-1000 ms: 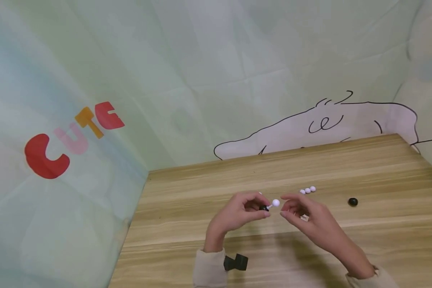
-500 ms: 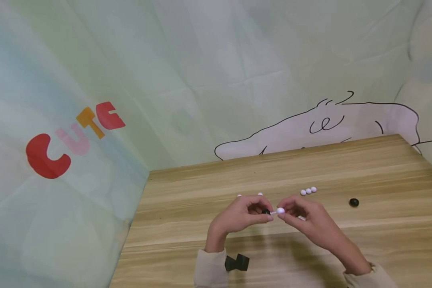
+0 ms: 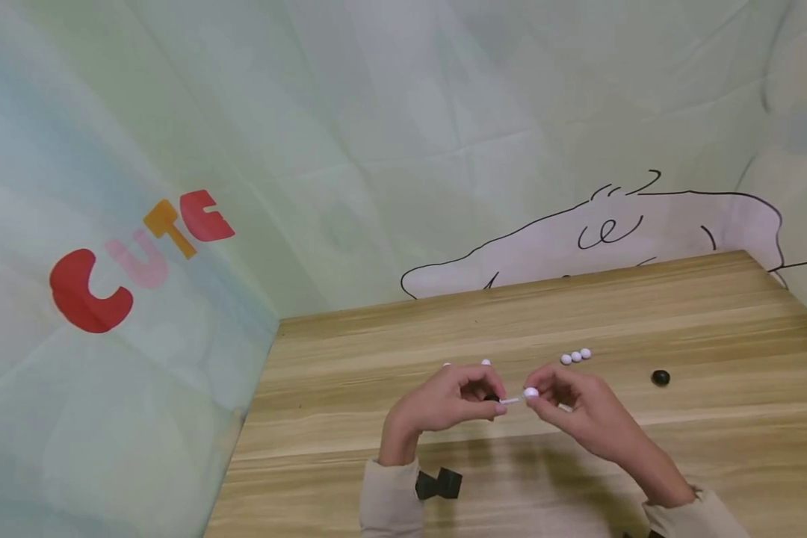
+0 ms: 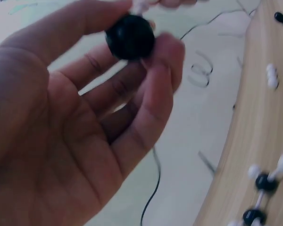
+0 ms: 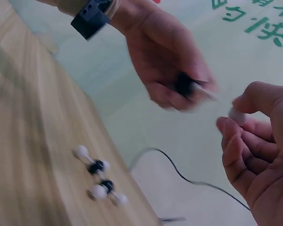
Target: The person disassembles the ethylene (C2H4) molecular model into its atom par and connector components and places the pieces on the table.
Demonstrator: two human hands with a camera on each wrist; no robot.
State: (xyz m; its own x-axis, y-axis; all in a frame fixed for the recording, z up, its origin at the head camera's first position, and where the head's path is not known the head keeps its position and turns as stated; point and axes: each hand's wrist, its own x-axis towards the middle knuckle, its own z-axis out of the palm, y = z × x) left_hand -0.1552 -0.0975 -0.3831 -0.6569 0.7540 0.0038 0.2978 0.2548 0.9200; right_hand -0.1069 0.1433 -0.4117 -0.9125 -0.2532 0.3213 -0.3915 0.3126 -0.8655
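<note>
My left hand [image 3: 444, 397] pinches a black ball [image 4: 130, 37] between thumb and fingertips. From that ball a short white stick [image 5: 205, 92] points toward my right hand [image 3: 588, 415]. The thumb and fingers of the right hand pinch a small white ball [image 5: 237, 116]. In the right wrist view a gap shows between the stick's end and the white ball. Both hands are raised over the wooden table [image 3: 336, 418]. A ball-and-stick model [image 5: 100, 174] of black and white balls lies on the table, mostly hidden behind the left hand in the head view.
Three white balls [image 3: 575, 357] sit in a row beyond the right hand. To their right lies another black ball [image 3: 660, 378]. A printed cloth backdrop [image 3: 376, 164] rises along the table's back and left edges. A dark device [image 3: 438, 484] is at the left cuff.
The right hand has closed in and taken hold of the white ball that was on the stick's end. That ball has shifted slightly right, away from the black ball in the left hand.
</note>
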